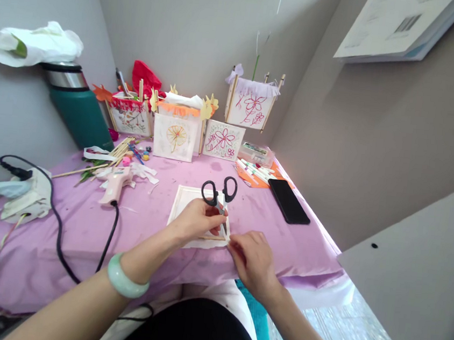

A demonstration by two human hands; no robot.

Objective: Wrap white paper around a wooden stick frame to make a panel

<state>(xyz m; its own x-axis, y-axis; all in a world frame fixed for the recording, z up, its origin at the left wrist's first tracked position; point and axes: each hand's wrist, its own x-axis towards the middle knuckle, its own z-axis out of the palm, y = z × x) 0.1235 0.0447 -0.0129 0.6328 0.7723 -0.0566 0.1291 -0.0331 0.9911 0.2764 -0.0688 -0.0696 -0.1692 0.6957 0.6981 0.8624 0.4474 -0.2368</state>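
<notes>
Our left hand [197, 222] pins the white paper frame [185, 201] flat on the worktop [143, 231], its grip also around the black scissors [220, 191]; our right hand [252, 259] pinches the frame's near corner, steadying it.

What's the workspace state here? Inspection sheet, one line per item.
Surface: table under a purple cloth.
Job's things: white framed panel; black-handled scissors lying on it.
Clutter: glue gun, wooden sticks, markers, phone, decorated paper lanterns.
Hands: left hand on the panel at the scissors' blades; right hand pinching the panel's near corner.
Cables: black cord from glue gun to power strip.
Surroundings: grey walls, green flask.
</notes>
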